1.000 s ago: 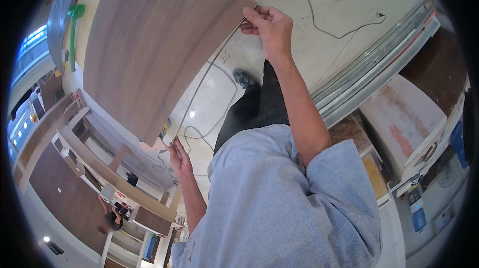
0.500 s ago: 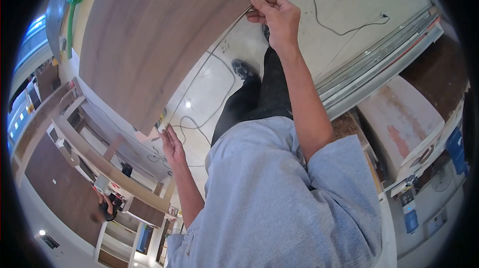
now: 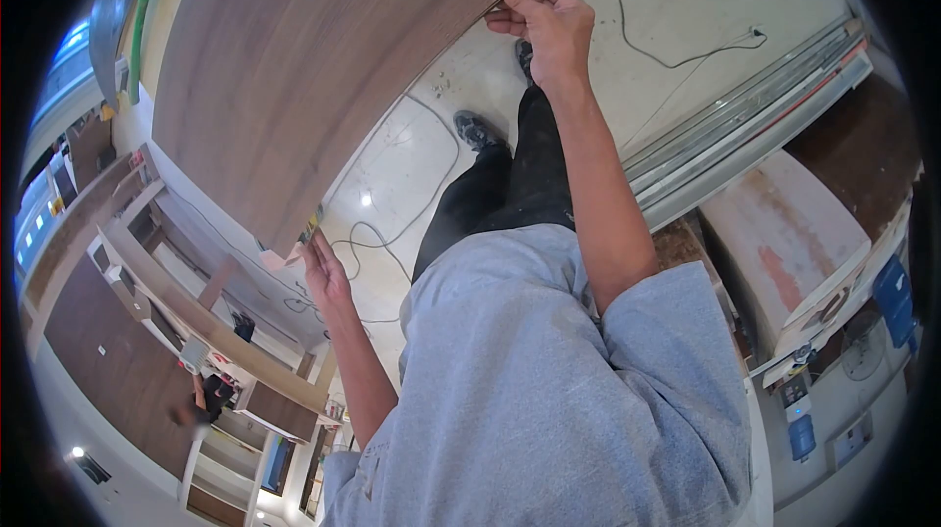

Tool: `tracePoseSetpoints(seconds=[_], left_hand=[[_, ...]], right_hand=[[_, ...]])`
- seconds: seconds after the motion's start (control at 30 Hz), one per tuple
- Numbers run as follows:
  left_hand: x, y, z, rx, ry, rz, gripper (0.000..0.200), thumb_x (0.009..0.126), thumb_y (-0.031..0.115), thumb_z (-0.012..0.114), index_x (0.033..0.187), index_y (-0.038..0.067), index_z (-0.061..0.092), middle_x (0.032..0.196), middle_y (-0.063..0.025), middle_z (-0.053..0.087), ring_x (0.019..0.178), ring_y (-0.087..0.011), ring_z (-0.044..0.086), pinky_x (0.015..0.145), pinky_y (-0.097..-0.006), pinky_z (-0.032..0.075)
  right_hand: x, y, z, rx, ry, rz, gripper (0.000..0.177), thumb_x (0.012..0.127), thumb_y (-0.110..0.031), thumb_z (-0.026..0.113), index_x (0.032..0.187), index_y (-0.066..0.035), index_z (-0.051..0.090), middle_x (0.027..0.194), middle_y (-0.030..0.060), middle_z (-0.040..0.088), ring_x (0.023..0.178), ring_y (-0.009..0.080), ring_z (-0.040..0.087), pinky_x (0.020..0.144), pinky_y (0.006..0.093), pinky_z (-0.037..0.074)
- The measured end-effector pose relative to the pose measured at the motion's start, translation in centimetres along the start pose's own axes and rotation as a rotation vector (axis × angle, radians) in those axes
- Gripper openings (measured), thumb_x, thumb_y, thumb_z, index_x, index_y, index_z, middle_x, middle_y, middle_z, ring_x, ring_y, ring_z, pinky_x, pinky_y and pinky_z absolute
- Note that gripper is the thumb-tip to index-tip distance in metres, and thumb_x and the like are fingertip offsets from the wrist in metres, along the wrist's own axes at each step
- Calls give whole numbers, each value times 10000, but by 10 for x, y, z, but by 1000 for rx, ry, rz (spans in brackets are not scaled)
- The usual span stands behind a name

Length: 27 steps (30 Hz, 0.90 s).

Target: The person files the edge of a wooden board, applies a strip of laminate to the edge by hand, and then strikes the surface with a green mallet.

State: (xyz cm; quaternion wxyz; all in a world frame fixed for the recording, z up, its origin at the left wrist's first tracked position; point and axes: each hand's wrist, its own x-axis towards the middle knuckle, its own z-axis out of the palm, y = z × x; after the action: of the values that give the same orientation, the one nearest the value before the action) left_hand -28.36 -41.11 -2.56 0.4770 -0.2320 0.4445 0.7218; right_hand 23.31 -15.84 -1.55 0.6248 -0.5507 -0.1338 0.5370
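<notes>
A large brown wood-grain panel (image 3: 323, 56) lies flat in front of me. Along its near edge runs a thin edging strip (image 3: 488, 15), now hard to tell apart from the board. My right hand (image 3: 554, 32) is closed at the upper corner, thumb on top and fingers curled beneath, pinching the strip against the panel edge. At the lower corner, my left hand (image 3: 325, 270) is closed with fingertips at the strip's other end. Its exact grip is partly hidden by the fingers. A small patterned piece (image 3: 311, 225) shows beside these fingertips.
A green hammer-shaped tool (image 3: 144, 17) lies beyond the panel. Cables (image 3: 446, 169) cross the floor around my feet. Long metal profiles (image 3: 745, 120) are stacked to the right, beside a worn curved board (image 3: 784, 233). Another person (image 3: 211, 395) is among cabinets at lower left.
The strip stood slightly off the panel between my hands; it now sits close along the edge. My left hand moved up and left to the lower corner, and my right hand shifted slightly.
</notes>
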Motion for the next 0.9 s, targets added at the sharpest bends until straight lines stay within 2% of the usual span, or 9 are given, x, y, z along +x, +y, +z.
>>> tracePoseSetpoints(seconds=[0.07,0.27,0.37,0.53,0.67,0.83,0.9], left_hand=[[0,0,6,-32,-25,-45,388,1103,32,600,1422,-180,536,1473,-278,623,1442,-386,570,1249,-484,521],[9,-1,10,-59,59,15,389,1096,19,607,1421,-183,536,1468,-285,625,1441,-399,569,1242,-502,527],[5,-4,10,-56,43,-3,379,1103,57,610,1395,-182,574,1432,-306,650,1383,-430,613,1183,-507,579],[1,-5,14,13,30,35,388,1107,65,607,1404,-180,563,1422,-297,654,1376,-430,617,1190,-508,574],[-3,-9,21,97,-18,102,400,1096,-4,605,1451,-162,508,1488,-277,603,1441,-376,568,1260,-484,512],[-6,-14,27,51,13,98,435,1114,26,588,1493,-148,464,1480,-264,599,1432,-355,568,1284,-464,486],[-5,-16,29,63,27,112,432,1105,31,603,1476,-153,483,1462,-273,612,1412,-370,587,1261,-471,509]], right_hand=[[1,1,-1,-22,-16,23,377,962,-170,859,1120,134,703,963,218,784,783,282,793,756,384,685],[1,1,0,-28,-1,18,359,963,-167,857,1108,124,704,954,212,784,778,281,792,753,384,685],[1,3,1,-49,13,16,351,964,-165,855,1102,121,705,952,208,784,782,280,793,752,383,687],[3,4,-1,-53,4,21,344,969,-152,847,1101,130,703,957,219,780,795,289,795,749,389,692],[6,5,-3,-50,7,32,346,968,-130,845,1114,145,693,971,228,776,808,299,797,757,401,696],[4,11,-1,-13,13,3,368,971,-123,844,1146,154,677,979,214,772,831,310,796,778,412,698],[3,13,0,-9,19,-5,382,976,-132,842,1161,154,669,993,211,769,840,313,795,783,413,696]])
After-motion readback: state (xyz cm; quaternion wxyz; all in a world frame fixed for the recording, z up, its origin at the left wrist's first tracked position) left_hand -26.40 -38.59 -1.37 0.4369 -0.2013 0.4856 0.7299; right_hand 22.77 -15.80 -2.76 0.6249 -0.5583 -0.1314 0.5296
